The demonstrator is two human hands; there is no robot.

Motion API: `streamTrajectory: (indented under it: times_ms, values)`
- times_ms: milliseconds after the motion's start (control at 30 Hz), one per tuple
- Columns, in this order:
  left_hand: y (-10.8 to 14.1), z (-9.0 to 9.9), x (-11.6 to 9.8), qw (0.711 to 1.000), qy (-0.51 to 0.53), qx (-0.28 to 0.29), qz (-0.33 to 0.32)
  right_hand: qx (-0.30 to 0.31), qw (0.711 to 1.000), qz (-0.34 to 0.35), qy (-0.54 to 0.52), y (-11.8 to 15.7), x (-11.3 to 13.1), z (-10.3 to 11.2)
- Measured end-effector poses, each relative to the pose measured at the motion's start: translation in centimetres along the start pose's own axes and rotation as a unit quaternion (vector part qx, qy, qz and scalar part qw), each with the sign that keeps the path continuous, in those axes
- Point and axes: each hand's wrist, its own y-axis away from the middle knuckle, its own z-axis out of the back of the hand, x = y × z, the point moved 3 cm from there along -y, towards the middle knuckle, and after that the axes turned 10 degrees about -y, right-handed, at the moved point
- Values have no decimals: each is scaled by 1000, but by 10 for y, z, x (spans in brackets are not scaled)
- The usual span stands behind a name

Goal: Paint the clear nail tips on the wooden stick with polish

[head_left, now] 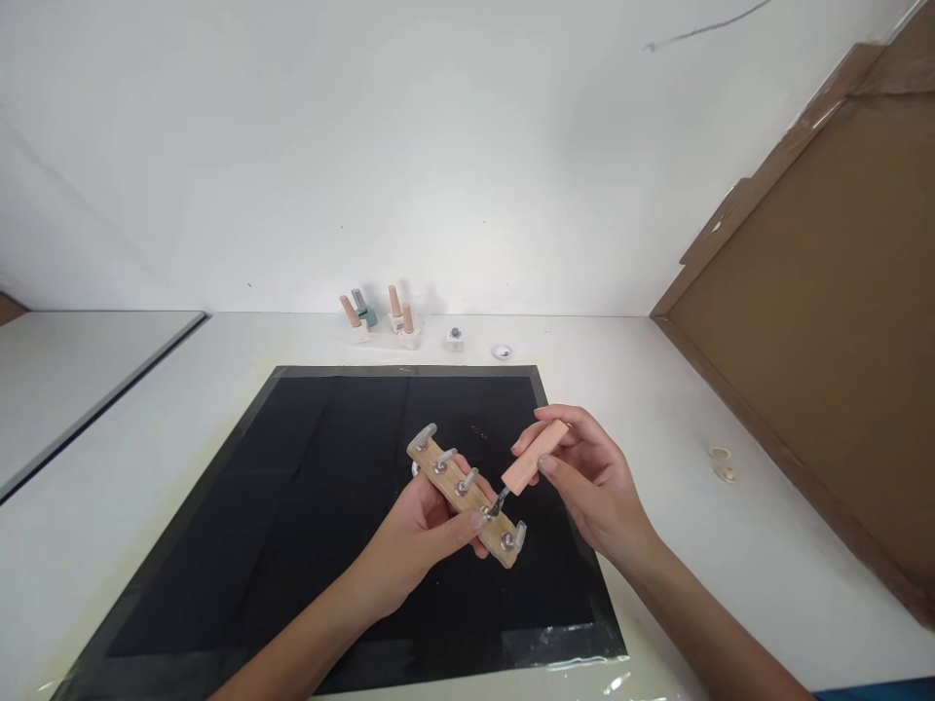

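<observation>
My left hand (420, 545) grips a narrow wooden strip (451, 482), held tilted above the black mat. Several clear false nail tips (471, 479) stand on small metal mounts along the strip. My right hand (603, 487) holds a nail polish brush by its pink cap handle (536, 458). The dark bristle end (500, 502) points down at a nail tip near my left thumb and seems to touch it. That tip is partly hidden by the thumb and the brush.
Several capped polish bottles (408, 339) stand at the back by the white wall. Beside them are an uncapped bottle (455, 342) and a small white dish (502, 351). The black mat (307, 545) lies on the white table. Two small round pieces (722, 462) and a cardboard panel (818, 321) are at right.
</observation>
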Motion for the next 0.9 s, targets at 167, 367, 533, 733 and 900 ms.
streamTrajectory:
  times_ms: [167,367,533,733,900]
  values:
    - [0,-1,1,1000,5,10,-1,24,999,37,22,2,3,-1]
    - [0,0,1,1000,6,5,0,39,996,56,56,3,5,-2]
    - [0,0,2,1000,0,0,7,53,995,62,60,4,7,-3]
    - [0,1,3,1000,4,4,-1,50,995,62,56,4,7,-4]
    - [-1,0,3,1000,6,0,5,67,993,79,54,4,10,-5]
